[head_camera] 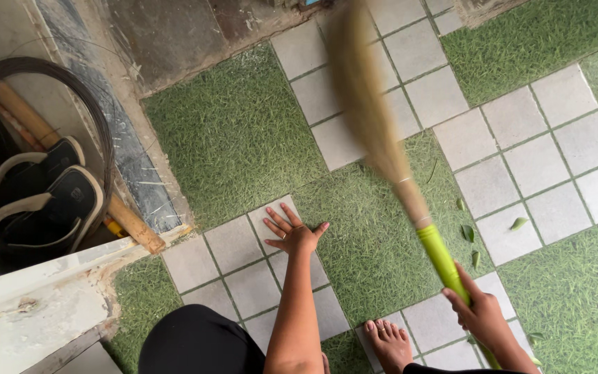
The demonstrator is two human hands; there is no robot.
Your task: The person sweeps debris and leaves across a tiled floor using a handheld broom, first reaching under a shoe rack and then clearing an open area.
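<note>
**First:** Head view looks straight down, and we take the broom [382, 138] as our landmark. What do we see of our hands?

**Second:** Our right hand [482, 315] is at the broom's lower end, its fingers [459, 299] wrapped tight around the bright green handle [441, 256]. The straw brush runs up and away from that grip, blurred, toward the top of the frame.

**First:** And our left hand [292, 235]?

**Second:** It lies well to the left of the broom, palm down on the floor [237, 131], fingers spread wide and holding nothing. It rests on a grey tile patch just where that meets the green grass-patterned flooring.

**First:** What else sits near the broom?

**Second:** Small green leaves [468, 232] lie scattered just right of the handle, one more [518, 223] a little farther right on a grey tile. Our bare foot [387, 341] shows just left of the handle's lower end, toes on a grey tile.

**First:** And far from it?

**Second:** Well to the left of the broom, past a raised concrete edge, we see a pair of black sandals [43, 194] with pale straps, a dark coiled hoop of wire [95, 104] around them, and a wooden pole [133, 225] slanting beside them.
</note>
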